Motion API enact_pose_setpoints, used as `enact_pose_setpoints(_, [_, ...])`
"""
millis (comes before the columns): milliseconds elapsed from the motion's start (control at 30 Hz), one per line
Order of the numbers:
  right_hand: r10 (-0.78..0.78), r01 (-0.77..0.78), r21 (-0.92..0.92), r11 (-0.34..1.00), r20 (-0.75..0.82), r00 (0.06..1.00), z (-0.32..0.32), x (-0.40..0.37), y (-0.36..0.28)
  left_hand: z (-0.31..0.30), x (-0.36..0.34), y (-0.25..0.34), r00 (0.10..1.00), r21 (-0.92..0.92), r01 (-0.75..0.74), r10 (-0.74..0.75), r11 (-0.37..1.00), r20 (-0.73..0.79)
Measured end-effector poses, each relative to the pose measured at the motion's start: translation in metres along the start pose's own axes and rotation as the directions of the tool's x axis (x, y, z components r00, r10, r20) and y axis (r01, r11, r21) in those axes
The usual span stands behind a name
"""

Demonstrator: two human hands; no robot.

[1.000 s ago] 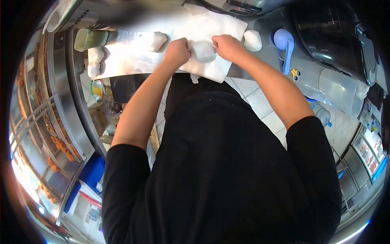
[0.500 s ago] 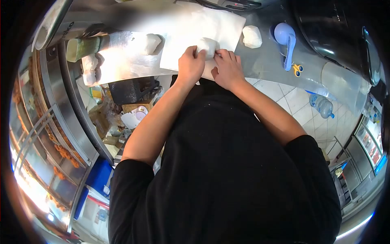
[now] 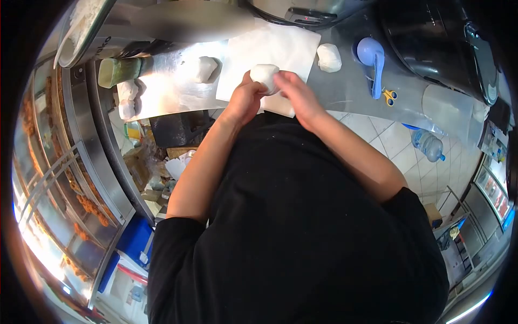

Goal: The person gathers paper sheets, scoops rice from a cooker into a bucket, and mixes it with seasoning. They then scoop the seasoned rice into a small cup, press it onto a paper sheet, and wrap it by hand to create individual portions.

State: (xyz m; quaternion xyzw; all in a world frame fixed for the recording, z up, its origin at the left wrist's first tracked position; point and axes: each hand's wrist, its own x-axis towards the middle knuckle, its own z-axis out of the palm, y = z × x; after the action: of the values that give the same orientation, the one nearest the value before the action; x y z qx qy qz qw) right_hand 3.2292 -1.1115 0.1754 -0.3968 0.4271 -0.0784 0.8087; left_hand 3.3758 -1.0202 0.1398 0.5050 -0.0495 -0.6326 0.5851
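A rounded white bundle [image 3: 264, 71], seemingly wrapped in paper, is in my left hand [image 3: 246, 99], with the fingers closed around its left and lower side. My right hand [image 3: 300, 98] is slightly blurred. Its fingers are stretched out, with the tips at the bundle's right side. Beneath both hands lies a white paper sheet [image 3: 237, 54] on the metal counter [image 3: 349, 89]. Similar white bundles rest on the counter, one to the left [image 3: 205, 69] and another to the right [image 3: 329, 58] of the sheet.
A blue-purple scoop [image 3: 370, 51] and yellow-handled scissors [image 3: 390, 97] lie to the right, near a large black appliance [image 3: 431, 38]. At the left end stand a greenish container [image 3: 116, 73] and more white bundles [image 3: 127, 100]. A water bottle [image 3: 429, 144] is on the tiled floor.
The bundle has come up off the paper toward me, held in my left hand. My right hand has shifted from gripping its lower edge to lying along its right side, fingers extended.
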Motion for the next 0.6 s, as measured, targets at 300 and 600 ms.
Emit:
enact_pose_setpoints(300, [-0.199, 0.207, -0.029, 0.978, 0.165, 0.966, 0.020, 0.007, 0.001, -0.010, -0.019, 0.037, 0.984, 0.133, -0.130, 0.144, 0.983, -0.101])
enact_pose_setpoints(600, [-0.883, -0.195, -0.946, 0.260, -0.314, 0.349, -0.191, -0.005, -0.016, -0.122, 0.005, 0.167, 0.635, 0.724, -0.058, 0.585, 0.688, -0.505])
